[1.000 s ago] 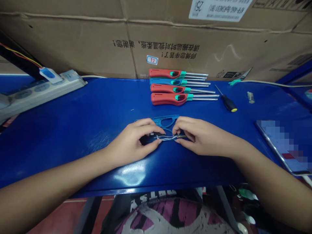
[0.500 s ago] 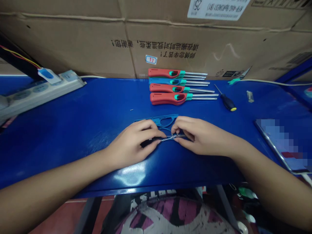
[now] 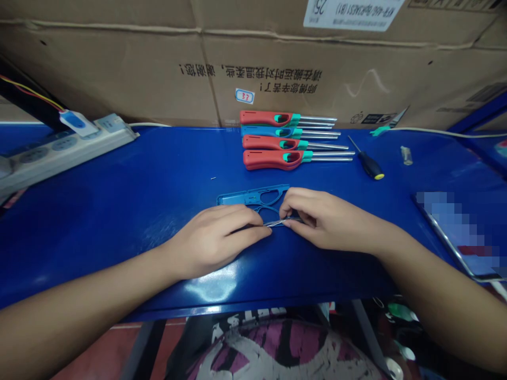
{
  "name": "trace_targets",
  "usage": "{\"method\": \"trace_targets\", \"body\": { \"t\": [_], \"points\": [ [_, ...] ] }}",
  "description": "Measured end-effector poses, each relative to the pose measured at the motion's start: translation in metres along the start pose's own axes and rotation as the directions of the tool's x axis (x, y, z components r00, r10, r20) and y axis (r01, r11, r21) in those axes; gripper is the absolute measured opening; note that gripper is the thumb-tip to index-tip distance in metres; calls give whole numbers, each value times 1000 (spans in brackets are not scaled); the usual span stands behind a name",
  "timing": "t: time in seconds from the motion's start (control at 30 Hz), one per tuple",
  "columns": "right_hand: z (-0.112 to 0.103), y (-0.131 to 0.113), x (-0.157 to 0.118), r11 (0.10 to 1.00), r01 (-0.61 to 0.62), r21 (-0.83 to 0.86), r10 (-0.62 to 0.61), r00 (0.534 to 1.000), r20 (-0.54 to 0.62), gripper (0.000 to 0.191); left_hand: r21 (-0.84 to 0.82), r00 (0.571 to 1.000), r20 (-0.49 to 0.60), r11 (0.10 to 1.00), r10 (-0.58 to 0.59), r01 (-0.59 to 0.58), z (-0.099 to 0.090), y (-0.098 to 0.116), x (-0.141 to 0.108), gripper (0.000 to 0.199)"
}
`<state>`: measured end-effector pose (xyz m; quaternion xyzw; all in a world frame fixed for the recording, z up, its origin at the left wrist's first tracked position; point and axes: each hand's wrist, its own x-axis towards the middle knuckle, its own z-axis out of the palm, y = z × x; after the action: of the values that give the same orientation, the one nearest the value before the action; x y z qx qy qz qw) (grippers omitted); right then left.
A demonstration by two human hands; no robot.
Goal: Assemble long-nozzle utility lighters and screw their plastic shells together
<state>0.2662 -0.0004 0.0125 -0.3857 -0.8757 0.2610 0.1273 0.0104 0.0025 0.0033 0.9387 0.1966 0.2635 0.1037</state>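
Observation:
Thin light wires (image 3: 275, 224) run between my two hands, low over the blue table. My left hand (image 3: 224, 232) pinches their left part between thumb and fingers, its palm hiding most of what lies beneath. With curled fingers, my right hand (image 3: 312, 216) grips the wires' right end beside a metal rod. A blue plastic shell half (image 3: 237, 198) with a loop-shaped opening lies just beyond my fingers. Between it and the wires, another blue loop-shaped part (image 3: 268, 211) shows, partly covered by my left hand.
Several red and blue lighters (image 3: 273, 160) lie stacked in a row before the cardboard box (image 3: 138, 74). Right of them are a screwdriver (image 3: 370, 166), a small clear piece (image 3: 406, 155) and a phone (image 3: 455, 237). A power strip (image 3: 67, 150) sits left; a tiny pin (image 3: 213, 178) lies nearer the middle.
My left hand's fingers have shifted right along the wires and straightened somewhat, covering more of them. More of the blue shell half's left end now shows. My right hand has barely moved.

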Motion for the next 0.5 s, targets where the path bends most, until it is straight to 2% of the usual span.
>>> {"method": "trace_targets", "body": {
  "t": [0.23, 0.5],
  "points": [
    [2, 2, 0, 1000, 24, 10, -24, 1000, -3, 10, 39, 995, -24, 995, 98, -97, 4, -7, -7, 22],
    [3, 1, 0, 998, -22, -58, 22, 1000, -10, 5, -123, 996, -58, 991, -65, 57, 9, -9, -8, 20]
  ]
}}
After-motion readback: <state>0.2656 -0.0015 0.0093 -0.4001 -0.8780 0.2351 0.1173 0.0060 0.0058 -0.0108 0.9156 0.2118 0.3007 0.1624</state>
